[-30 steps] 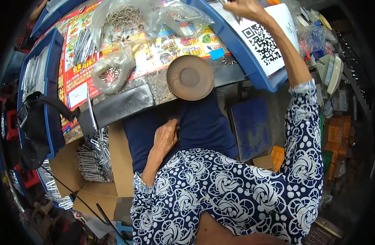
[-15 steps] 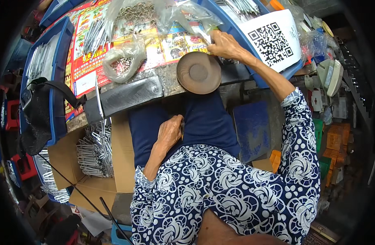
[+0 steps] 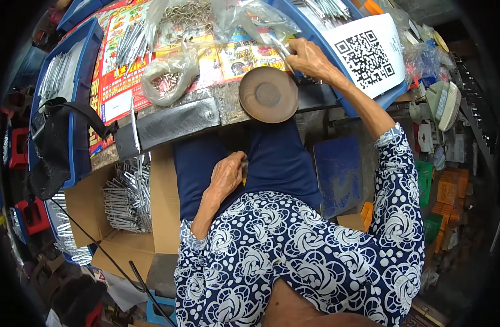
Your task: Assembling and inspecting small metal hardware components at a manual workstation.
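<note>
My right hand [image 3: 312, 59] is above the bench beside a brown round dish [image 3: 269, 94], its fingers closed on a slim silver metal piece [image 3: 281, 49]. The far end of that piece lies near a clear plastic bag [image 3: 255, 24]. On my lap, against the dark blue trousers, my left hand [image 3: 227, 175] is closed. A small yellow bit shows by its fingertips; what it belongs to is hidden. Past the dish, a crumpled plastic bag [image 3: 171, 82] with small metal parts rests on the printed sheet [image 3: 119, 82].
Blue trays [image 3: 75, 103] with thin metal rods flank the bench. A white sheet with a square code [image 3: 364, 54] leans on the right tray. A black strip [image 3: 173, 122] runs along the bench edge. An open cardboard box [image 3: 165, 201] of silver parts stands at left, near a black cable [image 3: 97, 245].
My right hand has shifted a little to the right, and more of the silver piece shows in its fingers. The left hand stays on my lap. The whole view has moved slightly.
</note>
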`<move>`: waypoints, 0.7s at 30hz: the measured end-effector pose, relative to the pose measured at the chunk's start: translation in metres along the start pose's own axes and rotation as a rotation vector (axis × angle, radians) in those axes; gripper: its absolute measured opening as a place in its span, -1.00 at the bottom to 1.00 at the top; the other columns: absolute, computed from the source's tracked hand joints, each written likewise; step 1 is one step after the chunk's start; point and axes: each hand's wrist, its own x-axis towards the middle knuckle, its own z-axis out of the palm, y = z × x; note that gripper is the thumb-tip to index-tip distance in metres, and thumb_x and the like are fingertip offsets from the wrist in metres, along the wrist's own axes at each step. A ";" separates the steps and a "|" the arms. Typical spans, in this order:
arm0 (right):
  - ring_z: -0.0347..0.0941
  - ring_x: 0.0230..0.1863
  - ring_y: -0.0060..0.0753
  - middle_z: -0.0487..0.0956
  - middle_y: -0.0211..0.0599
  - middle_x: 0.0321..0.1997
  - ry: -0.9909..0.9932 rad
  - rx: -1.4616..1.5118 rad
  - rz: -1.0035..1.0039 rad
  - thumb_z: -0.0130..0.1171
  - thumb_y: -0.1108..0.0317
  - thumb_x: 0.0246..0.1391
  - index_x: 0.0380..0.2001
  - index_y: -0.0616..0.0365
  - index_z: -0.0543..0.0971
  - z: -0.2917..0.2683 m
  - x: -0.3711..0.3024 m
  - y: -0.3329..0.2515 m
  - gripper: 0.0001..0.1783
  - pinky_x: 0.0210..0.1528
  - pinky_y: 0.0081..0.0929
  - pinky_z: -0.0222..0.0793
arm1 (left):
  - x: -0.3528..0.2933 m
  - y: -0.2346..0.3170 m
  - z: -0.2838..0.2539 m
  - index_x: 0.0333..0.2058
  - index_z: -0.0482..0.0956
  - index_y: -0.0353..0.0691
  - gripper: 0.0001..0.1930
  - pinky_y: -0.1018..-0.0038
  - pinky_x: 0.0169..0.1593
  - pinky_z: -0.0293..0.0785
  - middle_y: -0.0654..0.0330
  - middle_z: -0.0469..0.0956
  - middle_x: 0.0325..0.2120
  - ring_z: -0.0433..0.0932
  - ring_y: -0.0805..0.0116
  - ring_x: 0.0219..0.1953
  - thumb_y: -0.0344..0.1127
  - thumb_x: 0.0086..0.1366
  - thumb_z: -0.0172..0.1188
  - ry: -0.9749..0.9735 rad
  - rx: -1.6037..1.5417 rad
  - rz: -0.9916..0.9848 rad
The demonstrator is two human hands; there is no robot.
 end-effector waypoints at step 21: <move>0.10 -0.77 -0.84 0.35 -0.55 -0.71 -0.366 1.073 -0.070 0.05 0.28 -0.12 -0.56 0.17 0.45 -0.018 -0.052 -0.089 -0.82 -0.77 -0.84 -0.07 | 0.025 0.078 -0.108 -0.33 0.45 -0.35 -0.85 0.76 -0.52 0.18 0.32 0.41 -0.58 0.25 0.67 -0.60 -0.42 0.13 0.01 0.425 -0.740 -0.206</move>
